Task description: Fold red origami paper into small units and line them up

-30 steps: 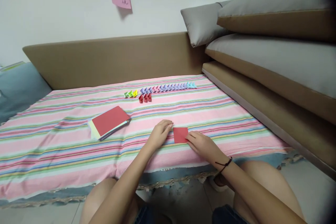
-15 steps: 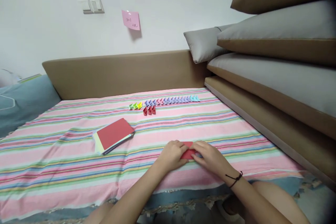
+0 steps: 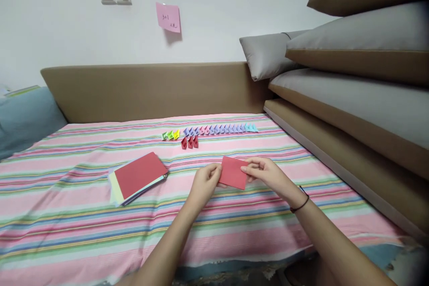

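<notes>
A small red sheet of paper is held up, slightly tilted, between my two hands. My left hand pinches its left edge between thumb and fingers. On the opposite edge, my right hand grips it with the thumb on the near face; some fingertips are hidden behind the paper. Beyond my hands stand several small folded paper boats: a long row in purple, pink and blue, a short green and yellow group, and three dark red boats in front.
To the left lies a stack of coloured paper with a red sheet on top. The striped cloth covers the surface. Grey and brown cushions are piled on the right, and a brown padded board runs along the wall.
Both hands have lifted the red paper off the cloth and moved it forward. Earlier they pressed on it; now it is held by its side edges. The camera view has shifted slightly.
</notes>
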The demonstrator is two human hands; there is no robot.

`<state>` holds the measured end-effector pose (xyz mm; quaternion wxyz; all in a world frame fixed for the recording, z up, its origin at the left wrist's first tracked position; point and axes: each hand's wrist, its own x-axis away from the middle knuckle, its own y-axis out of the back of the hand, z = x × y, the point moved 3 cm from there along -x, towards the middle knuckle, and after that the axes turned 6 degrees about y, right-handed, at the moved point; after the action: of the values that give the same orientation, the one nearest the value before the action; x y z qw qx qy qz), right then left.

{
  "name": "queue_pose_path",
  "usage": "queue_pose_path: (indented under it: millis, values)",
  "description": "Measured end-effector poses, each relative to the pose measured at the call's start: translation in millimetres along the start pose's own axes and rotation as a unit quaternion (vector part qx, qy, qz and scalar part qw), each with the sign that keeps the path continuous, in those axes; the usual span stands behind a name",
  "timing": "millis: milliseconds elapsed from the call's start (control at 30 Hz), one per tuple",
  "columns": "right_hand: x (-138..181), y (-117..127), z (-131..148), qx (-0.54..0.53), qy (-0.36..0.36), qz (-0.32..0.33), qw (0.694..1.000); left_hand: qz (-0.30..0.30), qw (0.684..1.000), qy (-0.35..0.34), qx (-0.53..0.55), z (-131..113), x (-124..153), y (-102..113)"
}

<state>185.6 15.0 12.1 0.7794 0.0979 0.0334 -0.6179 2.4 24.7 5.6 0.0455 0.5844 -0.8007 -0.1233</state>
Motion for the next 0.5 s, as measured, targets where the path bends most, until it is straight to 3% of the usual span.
queue_pose_path:
  millis: [67,167,267,367,500]
  values:
    - [-3,-4,-3,-0.014,-0.011,-0.022,1.000,-0.005,0.991,0.066,0.117,-1,0,7]
    - [2,-13,-11,-0.042,-0.022,-0.024,0.999,-0.017,0.979,0.104,0.176,-1,1,11]
    - [13,-18,-13,-0.086,-0.012,-0.005,0.996,-0.033,0.977,0.114,0.180,3,-1,12]
    - [22,-19,-13,-0.085,-0.009,0.056,0.995,-0.032,0.977,0.119,0.174,7,-7,9]
    - [24,-10,-12,-0.039,0.026,0.010,0.999,0.008,0.976,0.092,0.198,8,-12,1]
